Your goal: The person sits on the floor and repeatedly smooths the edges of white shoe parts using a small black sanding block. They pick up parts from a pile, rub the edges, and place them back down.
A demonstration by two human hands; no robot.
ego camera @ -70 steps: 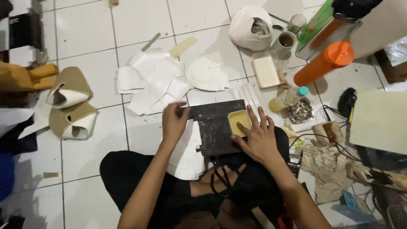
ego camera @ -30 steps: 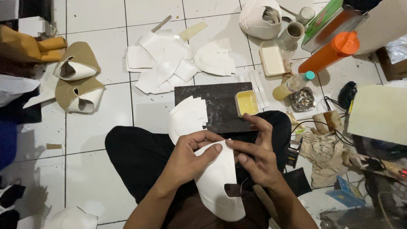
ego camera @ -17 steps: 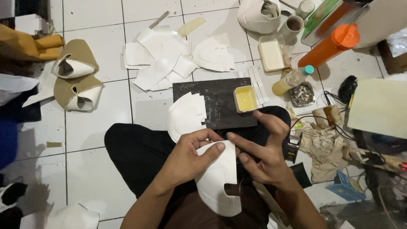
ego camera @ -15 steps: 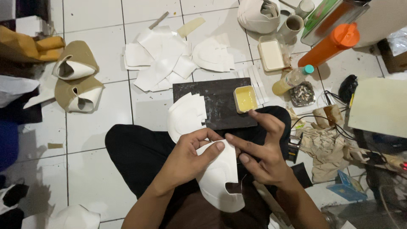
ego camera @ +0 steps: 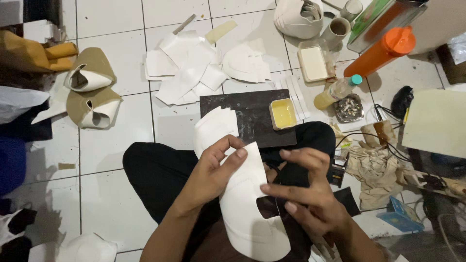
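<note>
Over our lap, in the head view, we hold a white cut-out sheet (ego camera: 247, 204), a curved pattern piece with a notch on its right side. Its long axis runs from the upper tip near our left hand (ego camera: 213, 170) down toward our body, tilted slightly rightward at the bottom. The left hand pinches the sheet's upper edge, thumb on top and fingers (ego camera: 239, 154) curled behind it. The right hand (ego camera: 306, 194) sits just beside the sheet's right edge, at the notch, its fingers loosely spread, the lower ones touching the edge; whether it truly grips we cannot tell. So the sheet lies left of the right hand, and the left hand has the firmer hold.

Beyond our knees on the tiled floor (ego camera: 111, 140) lies a dark board (ego camera: 247, 114) carrying a small square tray of yellow paste (ego camera: 283, 113) at its right edge and a stack of white pieces (ego camera: 213, 128) at its left corner. Farther out sits a scatter of white cut pieces (ego camera: 187, 73). Toward the floor's far right edge are an orange bottle (ego camera: 383, 51) lying slanted, a small bottle with a teal cap (ego camera: 337, 91) holding yellowish liquid, and a flat cream rectangular container (ego camera: 313, 63). At the left edge rest tan rolled shapes (ego camera: 92, 90).
</note>
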